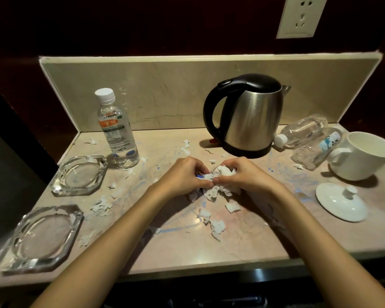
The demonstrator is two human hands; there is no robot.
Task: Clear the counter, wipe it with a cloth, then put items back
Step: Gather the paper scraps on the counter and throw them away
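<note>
1. Far left, near the front edge: a glass ashtray (40,238) sits on the counter (242,245). A second glass ashtray (80,175) sits behind it.
2. Just right of the rear ashtray: an upright water bottle (117,130), white cap on, standing near the backsplash (165,94).
3. Torn tissue scraps (211,218) and blue streaks are scattered over the counter, densest around the middle.
4. Centre: your left hand (182,174) has its fingers curled, pinching the left side of a crumpled tissue wad (218,176).
5. Your right hand (245,174) grips the right side of the same wad, thumb and fingers curled over it. The wad is just above the counter surface, in front of the kettle.
6. Behind your hands: a steel kettle (251,116) with a black handle and lid, upright.
7. Right of the kettle: two clear bottles (307,136) lying on their sides, touching each other.
8. Far right: a white cup (365,156), handle facing left, with its white lid (340,202) lying on the counter in front of it.
9. Upper right wall: a white socket (300,16).
</note>
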